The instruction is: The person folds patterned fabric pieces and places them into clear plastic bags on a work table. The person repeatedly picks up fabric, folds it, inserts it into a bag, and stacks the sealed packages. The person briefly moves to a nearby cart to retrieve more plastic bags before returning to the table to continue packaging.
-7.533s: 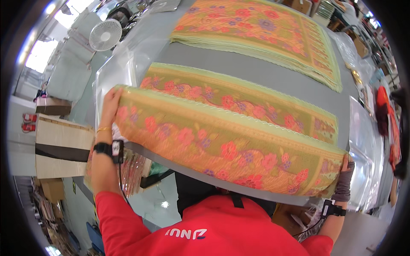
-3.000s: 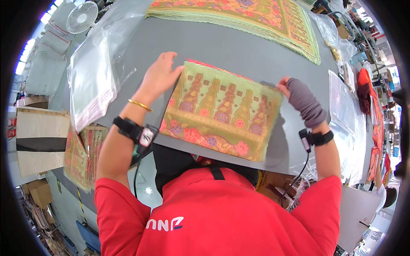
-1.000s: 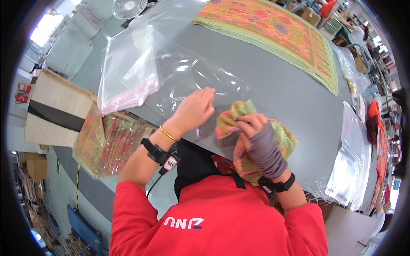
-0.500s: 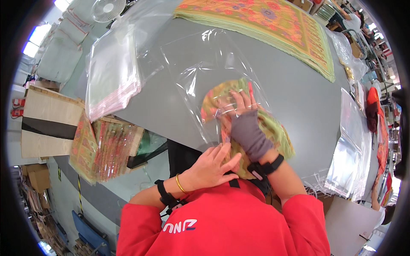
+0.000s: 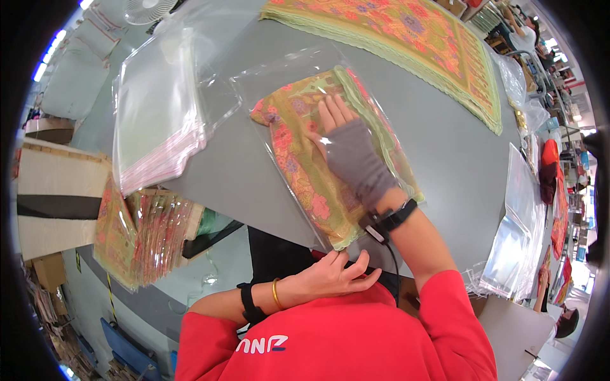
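A folded floral cloth in green, orange and pink lies spread inside a clear plastic bag on the grey table. My right hand, in a grey fingerless glove, rests flat on the cloth with its fingers stretched toward the far end. It appears to be inside the bag. At the bag's near edge my left hand pinches the rim beside the cloth's near corner; its other fingers are curled and partly apart. The exact contact of its fingertips is hard to see.
A stack of clear bags lies at the left, with several bagged cloths below it. A pile of similar floral cloths covers the far side. More clear plastic sheets hang at the right edge.
The cloth, bunched up before, now lies flatter and reaches farther into the bag. My right hand has moved up and left and flattened out. My left hand has shifted slightly down along the bag's edge.
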A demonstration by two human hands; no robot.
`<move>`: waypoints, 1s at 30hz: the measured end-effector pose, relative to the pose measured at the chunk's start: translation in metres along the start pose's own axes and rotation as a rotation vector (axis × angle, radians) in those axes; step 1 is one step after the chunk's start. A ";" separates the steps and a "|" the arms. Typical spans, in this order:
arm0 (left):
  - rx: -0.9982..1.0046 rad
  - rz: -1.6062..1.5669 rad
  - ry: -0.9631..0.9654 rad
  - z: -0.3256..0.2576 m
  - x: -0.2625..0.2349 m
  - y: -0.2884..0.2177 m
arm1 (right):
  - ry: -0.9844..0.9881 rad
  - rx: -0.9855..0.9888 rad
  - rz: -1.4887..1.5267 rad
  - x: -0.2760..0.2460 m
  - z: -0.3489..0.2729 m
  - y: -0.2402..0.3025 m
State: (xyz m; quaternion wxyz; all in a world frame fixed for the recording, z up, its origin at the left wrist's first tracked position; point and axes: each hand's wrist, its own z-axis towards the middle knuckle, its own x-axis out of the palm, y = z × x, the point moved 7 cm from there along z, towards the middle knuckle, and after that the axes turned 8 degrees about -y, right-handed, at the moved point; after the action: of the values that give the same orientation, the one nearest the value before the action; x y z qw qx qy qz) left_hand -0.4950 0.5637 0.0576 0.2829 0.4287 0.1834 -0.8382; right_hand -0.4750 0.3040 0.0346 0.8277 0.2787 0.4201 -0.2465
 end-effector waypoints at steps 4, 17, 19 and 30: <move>0.018 -0.035 0.077 0.004 0.000 0.001 | -0.078 0.176 -0.245 0.012 0.042 -0.018; 0.020 -0.002 -0.015 0.002 0.003 0.001 | 0.163 0.159 -0.234 0.005 -0.012 -0.006; 0.042 0.001 -0.010 0.005 0.003 0.002 | 0.072 0.143 -0.236 0.013 0.001 -0.008; 0.098 -0.412 -0.119 0.031 -0.039 0.040 | 0.131 0.239 -0.271 0.053 0.061 -0.014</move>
State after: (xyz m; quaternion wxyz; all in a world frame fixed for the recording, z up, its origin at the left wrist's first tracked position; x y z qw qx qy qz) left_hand -0.4706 0.5282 0.1046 0.0949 0.3450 0.2090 -0.9101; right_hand -0.4218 0.2443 0.0171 0.7189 0.3311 0.4745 -0.3853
